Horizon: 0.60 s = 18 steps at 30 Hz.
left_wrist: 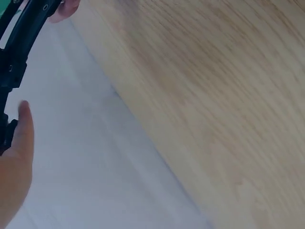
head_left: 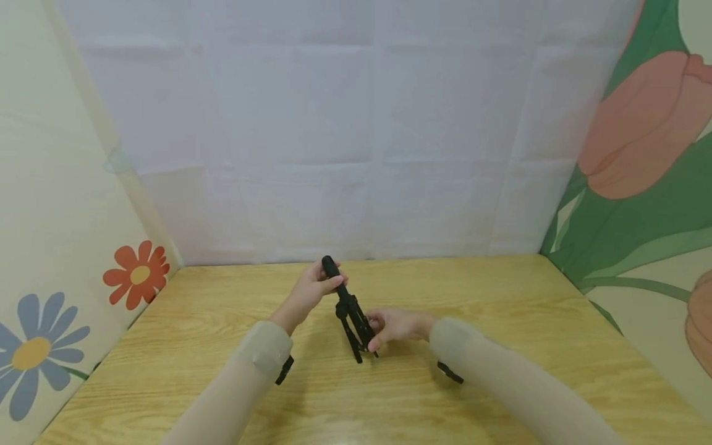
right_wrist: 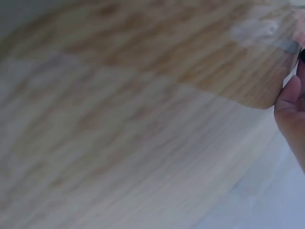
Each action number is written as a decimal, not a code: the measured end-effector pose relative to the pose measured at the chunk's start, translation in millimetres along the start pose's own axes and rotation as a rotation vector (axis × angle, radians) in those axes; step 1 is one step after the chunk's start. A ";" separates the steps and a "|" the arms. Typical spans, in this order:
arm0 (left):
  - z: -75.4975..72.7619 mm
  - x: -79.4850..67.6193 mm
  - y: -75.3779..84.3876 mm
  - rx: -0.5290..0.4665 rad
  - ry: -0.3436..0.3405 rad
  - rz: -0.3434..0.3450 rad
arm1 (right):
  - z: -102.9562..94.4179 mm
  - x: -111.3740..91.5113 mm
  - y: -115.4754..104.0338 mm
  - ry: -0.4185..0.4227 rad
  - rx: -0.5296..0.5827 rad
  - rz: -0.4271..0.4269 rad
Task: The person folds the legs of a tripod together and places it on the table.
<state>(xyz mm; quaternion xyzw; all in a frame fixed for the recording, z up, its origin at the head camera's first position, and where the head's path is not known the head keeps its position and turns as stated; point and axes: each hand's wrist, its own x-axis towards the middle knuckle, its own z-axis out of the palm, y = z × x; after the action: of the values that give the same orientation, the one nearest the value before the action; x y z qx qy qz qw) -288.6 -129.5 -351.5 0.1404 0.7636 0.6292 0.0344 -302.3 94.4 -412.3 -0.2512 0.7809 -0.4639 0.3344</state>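
A small black tripod (head_left: 346,305) leans over the wooden table in the head view, its column tilted up to the left and its legs pointing down toward me. My left hand (head_left: 313,288) grips the upper column, thumb across the near side. At the lower right, my right hand (head_left: 397,325) pinches one leg between thumb and fingers. The left wrist view shows part of the tripod (left_wrist: 18,55) beside my left thumb (left_wrist: 23,136). In the right wrist view, my right hand (right_wrist: 291,107) sits at the right edge, with most of the tripod out of frame.
The wooden table (head_left: 500,296) runs back to a creased white sheet (head_left: 361,123). Flower-printed cloths stand on the left (head_left: 55,204) and right (head_left: 639,247). Black straps show below both sleeve cuffs.
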 end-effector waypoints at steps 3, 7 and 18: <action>4.6 -1.3 3.1 0.093 0.057 -0.017 | 0.1 -1.3 -0.8 -0.007 0.010 0.006; 12.2 -5.3 7.6 0.239 0.174 -0.086 | 1.7 -1.9 -0.5 0.001 0.014 0.008; 25.6 -4.3 7.7 0.100 0.335 -0.129 | 1.7 -7.6 1.2 0.009 0.061 -0.052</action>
<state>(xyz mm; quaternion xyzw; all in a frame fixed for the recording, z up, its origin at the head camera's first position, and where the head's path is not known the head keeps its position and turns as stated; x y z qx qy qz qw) -277.3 -105.0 -349.8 -0.0143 0.7963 0.6017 -0.0599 -296.2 99.4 -411.8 -0.2589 0.7610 -0.4972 0.3265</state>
